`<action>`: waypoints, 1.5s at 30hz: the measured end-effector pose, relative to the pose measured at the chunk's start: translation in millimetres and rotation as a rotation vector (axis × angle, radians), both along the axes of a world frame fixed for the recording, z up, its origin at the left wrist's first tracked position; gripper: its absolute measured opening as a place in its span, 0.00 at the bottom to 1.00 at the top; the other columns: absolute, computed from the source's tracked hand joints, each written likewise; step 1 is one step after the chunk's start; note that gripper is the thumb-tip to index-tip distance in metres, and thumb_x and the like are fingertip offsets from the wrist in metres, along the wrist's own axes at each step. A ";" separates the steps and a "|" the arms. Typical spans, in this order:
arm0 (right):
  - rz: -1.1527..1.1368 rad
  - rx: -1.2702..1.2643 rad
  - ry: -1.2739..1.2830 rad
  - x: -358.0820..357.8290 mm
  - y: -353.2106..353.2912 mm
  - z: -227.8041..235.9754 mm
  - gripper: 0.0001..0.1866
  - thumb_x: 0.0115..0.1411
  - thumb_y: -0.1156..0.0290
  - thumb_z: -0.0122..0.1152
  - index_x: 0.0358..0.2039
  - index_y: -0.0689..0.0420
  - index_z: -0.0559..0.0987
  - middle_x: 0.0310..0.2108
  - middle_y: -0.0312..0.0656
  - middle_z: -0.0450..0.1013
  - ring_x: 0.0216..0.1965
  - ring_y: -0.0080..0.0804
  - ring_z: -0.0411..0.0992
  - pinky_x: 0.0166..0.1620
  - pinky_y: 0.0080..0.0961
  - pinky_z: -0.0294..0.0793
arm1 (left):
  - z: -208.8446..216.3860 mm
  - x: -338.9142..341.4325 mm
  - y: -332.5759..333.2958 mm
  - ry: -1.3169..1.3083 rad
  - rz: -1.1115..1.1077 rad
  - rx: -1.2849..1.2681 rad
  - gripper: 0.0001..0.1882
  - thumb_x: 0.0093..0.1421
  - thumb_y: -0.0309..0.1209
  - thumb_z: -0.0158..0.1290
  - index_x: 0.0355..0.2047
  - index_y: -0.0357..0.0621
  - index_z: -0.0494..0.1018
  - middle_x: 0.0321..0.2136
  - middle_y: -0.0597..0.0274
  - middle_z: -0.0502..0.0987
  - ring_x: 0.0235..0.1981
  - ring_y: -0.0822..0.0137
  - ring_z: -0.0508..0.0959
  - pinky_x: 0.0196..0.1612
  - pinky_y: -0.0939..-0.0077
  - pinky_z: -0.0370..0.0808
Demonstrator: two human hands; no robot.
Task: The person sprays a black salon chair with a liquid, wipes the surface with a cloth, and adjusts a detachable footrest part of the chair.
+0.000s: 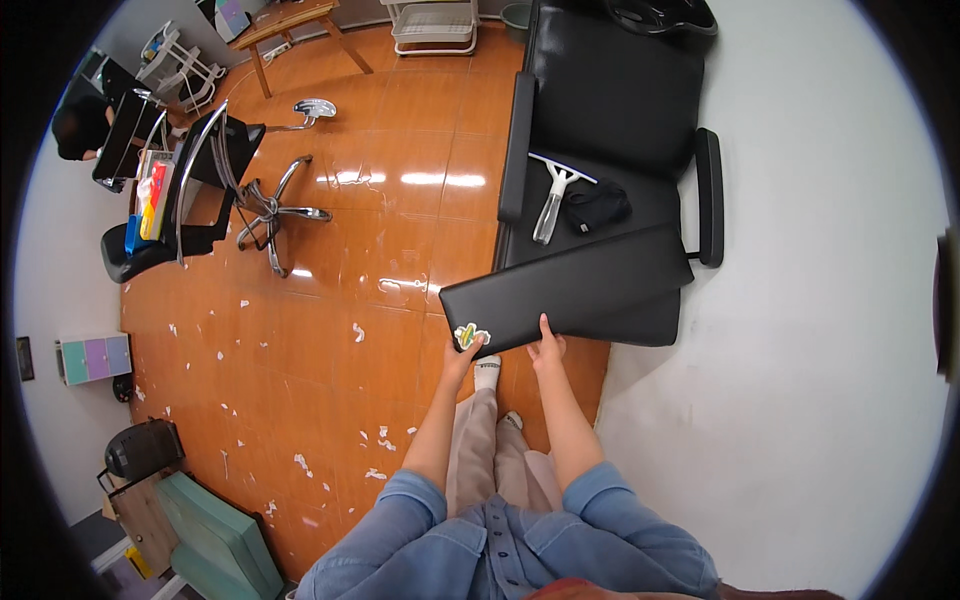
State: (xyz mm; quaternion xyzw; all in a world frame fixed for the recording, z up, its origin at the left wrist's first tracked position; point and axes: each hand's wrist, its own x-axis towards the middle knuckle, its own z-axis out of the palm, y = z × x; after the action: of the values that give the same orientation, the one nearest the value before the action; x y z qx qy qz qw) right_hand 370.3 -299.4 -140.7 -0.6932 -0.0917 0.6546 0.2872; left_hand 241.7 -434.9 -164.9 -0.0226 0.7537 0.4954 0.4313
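Note:
A long black padded cushion (570,290) with a smooth leather-like cover lies tilted across the near end of a black shampoo chair (615,120). A green and yellow sticker (470,336) marks its left end. Round the near left corner, beside that sticker, my left hand (464,357) is closed with the thumb on top. Farther right along the near edge, my right hand (546,350) grips the cushion, one digit on its upper face and the other fingers partly hidden beneath. Behind the cushion, a squeegee (552,200) and a crumpled black bundle (598,206) rest on the seat.
Armrests (710,200) flank the chair, beside a white wall (800,330). White scraps (303,464) litter the orange tiled floor (330,370). At left stand a wheeled salon chair (272,208) and a person (85,125). A black basin (665,14) tops the shampoo chair.

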 end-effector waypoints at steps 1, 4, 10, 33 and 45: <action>0.055 -0.004 0.014 0.5 2.3 2.7 0.31 0.50 0.56 0.71 0.49 0.51 0.66 0.50 0.39 0.67 0.50 0.35 0.67 0.53 0.38 0.65 | 0.2 0.0 -1.0 -0.058 0.031 0.065 0.34 0.48 0.43 0.67 0.48 0.38 0.64 0.44 0.56 0.72 0.43 0.65 0.73 0.47 0.71 0.71; 0.142 -0.011 0.033 9.7 4.6 13.1 0.31 0.50 0.55 0.71 0.50 0.49 0.66 0.50 0.37 0.67 0.51 0.35 0.66 0.54 0.37 0.64 | 11.2 1.9 -5.0 -0.158 0.103 0.158 0.29 0.50 0.39 0.65 0.48 0.49 0.63 0.40 0.63 0.74 0.41 0.68 0.75 0.42 0.68 0.73; 0.200 0.056 0.142 34.8 -3.5 38.0 0.26 0.52 0.58 0.70 0.47 0.49 0.68 0.46 0.35 0.67 0.46 0.32 0.65 0.50 0.34 0.65 | 82.1 12.9 -10.1 -0.275 0.206 0.286 0.26 0.53 0.33 0.63 0.47 0.53 0.59 0.42 0.65 0.72 0.41 0.67 0.75 0.40 0.66 0.73; -0.092 0.540 0.713 112.7 103.0 281.6 0.21 0.57 0.66 0.61 0.49 0.60 0.70 0.49 0.45 0.70 0.51 0.42 0.68 0.51 0.41 0.70 | 277.8 -73.3 14.4 -0.268 0.154 0.758 0.18 0.55 0.36 0.60 0.44 0.50 0.70 0.40 0.65 0.74 0.38 0.69 0.75 0.42 0.69 0.72; -0.308 0.538 0.851 65.1 139.5 274.5 0.16 0.59 0.66 0.59 0.44 0.61 0.73 0.43 0.46 0.73 0.45 0.41 0.72 0.46 0.40 0.75 | 300.6 -23.5 171.5 -0.692 0.213 0.984 0.19 0.59 0.35 0.57 0.47 0.40 0.69 0.45 0.58 0.74 0.47 0.63 0.74 0.53 0.66 0.73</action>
State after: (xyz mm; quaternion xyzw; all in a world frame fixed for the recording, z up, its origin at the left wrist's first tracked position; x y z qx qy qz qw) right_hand 435.4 -159.8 133.8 -0.2734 -0.0290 0.7817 0.5598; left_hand 218.2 -263.4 135.8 -0.0554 0.2463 0.7897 0.5591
